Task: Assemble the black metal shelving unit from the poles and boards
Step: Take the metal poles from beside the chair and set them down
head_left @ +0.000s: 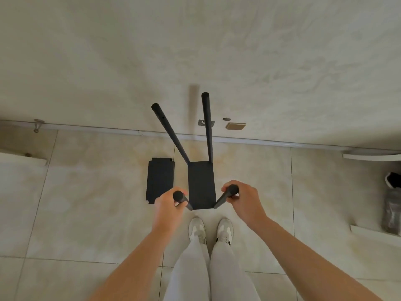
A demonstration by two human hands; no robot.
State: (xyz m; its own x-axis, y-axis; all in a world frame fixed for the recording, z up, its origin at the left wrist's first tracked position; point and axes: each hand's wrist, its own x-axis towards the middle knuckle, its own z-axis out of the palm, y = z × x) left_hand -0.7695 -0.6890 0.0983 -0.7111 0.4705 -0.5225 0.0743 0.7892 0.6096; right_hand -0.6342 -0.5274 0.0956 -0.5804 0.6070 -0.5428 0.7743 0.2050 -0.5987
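Over glossy tile [86, 203], both hands [168, 206] [245, 199] grip round matte-black poles [178, 195] [223, 199] beside a flat rectangular board [201, 183].

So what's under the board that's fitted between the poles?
Only floor tile shows around the fitted board. The board covers whatever lies directly beneath, and whether it rests on the tile cannot be told. A spare board lies flat to its left.
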